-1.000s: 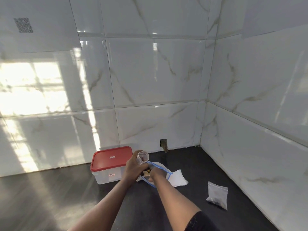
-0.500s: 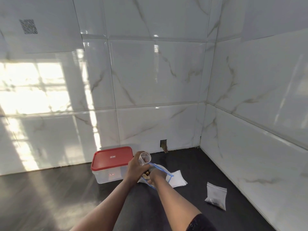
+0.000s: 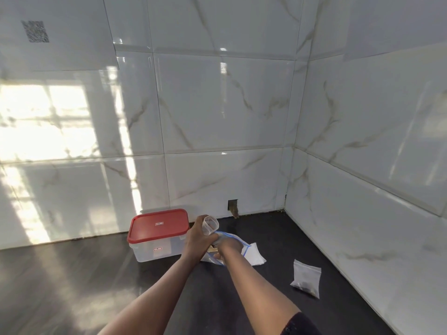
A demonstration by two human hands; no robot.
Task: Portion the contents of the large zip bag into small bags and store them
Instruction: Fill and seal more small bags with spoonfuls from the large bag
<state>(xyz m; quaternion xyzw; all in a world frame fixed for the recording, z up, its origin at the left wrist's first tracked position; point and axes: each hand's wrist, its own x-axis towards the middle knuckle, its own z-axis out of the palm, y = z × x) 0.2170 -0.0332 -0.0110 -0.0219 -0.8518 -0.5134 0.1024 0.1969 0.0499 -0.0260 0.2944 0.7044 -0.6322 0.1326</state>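
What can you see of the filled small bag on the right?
The filled small bag is clear plastic, roughly rectangular, lying on the dark counter near the right wall. Dark contents sit bunched at its near end; the rest looks hazy. Whether its top is sealed is too small to tell. Only the counter touches it.
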